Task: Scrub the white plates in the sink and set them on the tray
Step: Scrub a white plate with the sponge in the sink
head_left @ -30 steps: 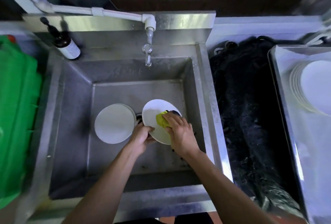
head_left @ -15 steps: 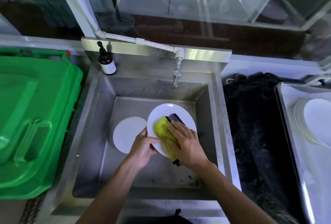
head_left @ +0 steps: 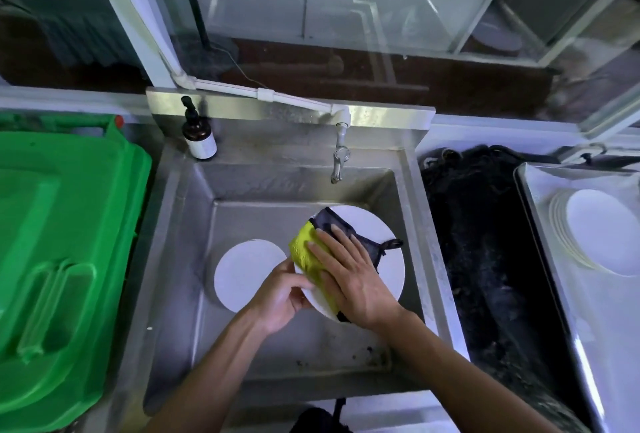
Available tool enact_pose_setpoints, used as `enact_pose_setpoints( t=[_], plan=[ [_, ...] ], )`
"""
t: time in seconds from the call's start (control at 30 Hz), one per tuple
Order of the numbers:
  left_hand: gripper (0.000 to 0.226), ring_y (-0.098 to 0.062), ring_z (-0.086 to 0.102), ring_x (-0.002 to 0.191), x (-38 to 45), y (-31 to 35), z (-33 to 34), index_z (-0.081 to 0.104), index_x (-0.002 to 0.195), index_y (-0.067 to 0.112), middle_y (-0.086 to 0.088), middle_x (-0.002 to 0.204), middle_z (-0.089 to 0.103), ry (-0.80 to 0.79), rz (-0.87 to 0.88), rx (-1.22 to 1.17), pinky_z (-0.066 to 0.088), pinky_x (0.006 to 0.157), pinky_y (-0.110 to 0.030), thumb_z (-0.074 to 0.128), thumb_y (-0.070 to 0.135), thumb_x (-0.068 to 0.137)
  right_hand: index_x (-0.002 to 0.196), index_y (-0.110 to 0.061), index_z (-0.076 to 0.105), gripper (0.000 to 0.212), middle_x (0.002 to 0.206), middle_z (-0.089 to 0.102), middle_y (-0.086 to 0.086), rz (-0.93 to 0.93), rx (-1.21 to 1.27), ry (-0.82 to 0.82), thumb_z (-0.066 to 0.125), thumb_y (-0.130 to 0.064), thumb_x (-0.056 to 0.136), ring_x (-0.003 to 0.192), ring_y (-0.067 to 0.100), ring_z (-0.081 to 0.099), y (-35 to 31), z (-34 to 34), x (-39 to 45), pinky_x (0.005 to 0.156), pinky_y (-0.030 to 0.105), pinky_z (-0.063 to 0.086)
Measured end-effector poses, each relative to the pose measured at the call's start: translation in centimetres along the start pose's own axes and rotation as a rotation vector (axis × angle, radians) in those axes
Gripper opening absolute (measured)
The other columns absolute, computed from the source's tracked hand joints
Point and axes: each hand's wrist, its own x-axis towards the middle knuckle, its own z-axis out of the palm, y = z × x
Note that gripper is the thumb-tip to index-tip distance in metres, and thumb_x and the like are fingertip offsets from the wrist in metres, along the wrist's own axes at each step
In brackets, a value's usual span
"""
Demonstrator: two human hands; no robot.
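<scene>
Over the steel sink [head_left: 180, 259] my left hand [head_left: 280, 294] grips the near-left rim of a white plate [head_left: 377, 228], which is tilted up. My right hand [head_left: 349, 273] lies flat on a yellow-green and black scrub cloth [head_left: 304, 249] and presses it against the plate's face. Another white plate [head_left: 242, 273] lies flat on the sink floor to the left. A stack of white plates [head_left: 602, 228] sits on the metal tray [head_left: 540, 224] at the far right.
A tap [head_left: 339, 159] hangs over the back of the sink and a brown pump bottle [head_left: 199, 138] stands at its back left corner. A green bin lid [head_left: 59, 252] fills the left side. A dark wet mat [head_left: 478, 242] lies between sink and tray.
The view has tilted up. My right hand has spread flat and slid the cloth up across the plate, showing more of its black part. The left hand keeps its grip.
</scene>
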Motion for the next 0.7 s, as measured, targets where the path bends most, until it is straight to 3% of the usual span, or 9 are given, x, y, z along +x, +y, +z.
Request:
enact_pose_setpoints(
  t=[0.13, 0.5, 0.7],
  plan=[
    [0.057, -0.036, 0.068, 0.099, 0.0, 0.0, -0.3, 0.059, 0.126, 0.001, -0.024, 0.109, 0.069, -0.021, -0.02, 0.101, 0.058, 0.075, -0.043, 0.059, -0.001, 0.069, 0.159, -0.021, 0.026, 0.052, 0.168, 0.015, -0.001, 0.023, -0.031, 0.018, 0.025, -0.034, 0.109, 0.156, 0.022, 0.002, -0.1, 0.0, 1.0, 0.123, 0.053, 0.015],
    [0.048, -0.03, 0.073, 0.093, -0.6, 0.5, 0.3, 0.075, 0.105, 0.022, -0.014, 0.108, 0.075, 0.098, 0.102, 0.109, 0.058, 0.068, -0.04, 0.064, 0.002, 0.063, 0.159, -0.02, 0.026, 0.051, 0.168, 0.016, -0.002, 0.204, 0.045, 0.172, 0.037, -0.028, 0.109, 0.156, 0.019, 0.002, 1.4, -0.7, 3.2, 0.124, 0.051, 0.012],
    [0.054, -0.031, 0.069, 0.088, -1.1, 0.1, 2.4, 0.068, 0.112, 0.012, -0.01, 0.101, 0.073, 0.202, 0.161, 0.046, 0.055, 0.055, -0.035, 0.065, 0.002, 0.058, 0.159, -0.024, 0.026, 0.051, 0.168, 0.015, -0.004, 0.354, 0.063, 0.21, 0.034, -0.033, 0.109, 0.156, 0.016, 0.003, 3.8, -0.9, 1.7, 0.126, 0.046, 0.009]
  ],
)
